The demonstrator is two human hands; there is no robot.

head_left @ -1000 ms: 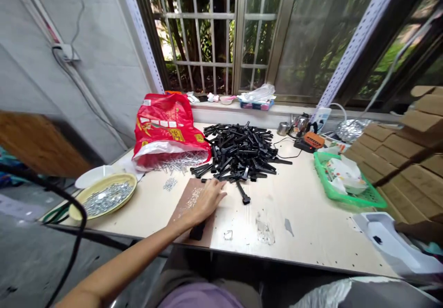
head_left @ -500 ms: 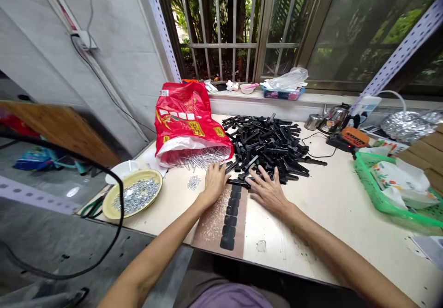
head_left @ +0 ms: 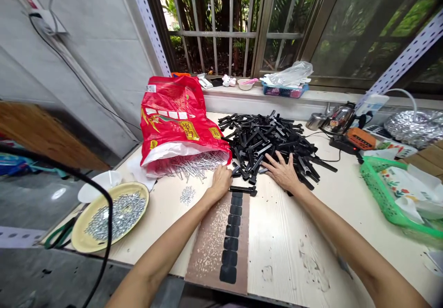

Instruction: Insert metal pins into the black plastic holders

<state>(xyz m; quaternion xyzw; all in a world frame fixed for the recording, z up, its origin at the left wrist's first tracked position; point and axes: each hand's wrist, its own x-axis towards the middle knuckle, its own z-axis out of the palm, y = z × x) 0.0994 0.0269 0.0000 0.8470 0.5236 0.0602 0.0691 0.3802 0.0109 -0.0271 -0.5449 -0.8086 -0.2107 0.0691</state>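
My right hand [head_left: 284, 173] lies with fingers spread on the front edge of a heap of black plastic pieces [head_left: 265, 141], long and narrow with wider ends. My left hand [head_left: 221, 182] is closed at the heap's left front, beside the mouth of the red bag; what its fingers hold, if anything, is hidden. One black piece [head_left: 244, 190] lies crosswise at the far end of a brown board [head_left: 211, 252]. Down that board runs a row of black rounded squares [head_left: 230, 244].
A red bag [head_left: 173, 118] spills thin metal nails or pins [head_left: 194, 164]. Small metal bits [head_left: 187, 195] lie nearby. A yellow dish [head_left: 78, 236] holds more bits, beside a white bowl [head_left: 98, 185]. A green basket [head_left: 380, 192] and an orange-black tool [head_left: 362, 138] stand right.
My right hand has moved right along the heap, its fingers still spread. My left hand's fingers have curled in. The black piece on the board now lies uncovered. The view has shifted.
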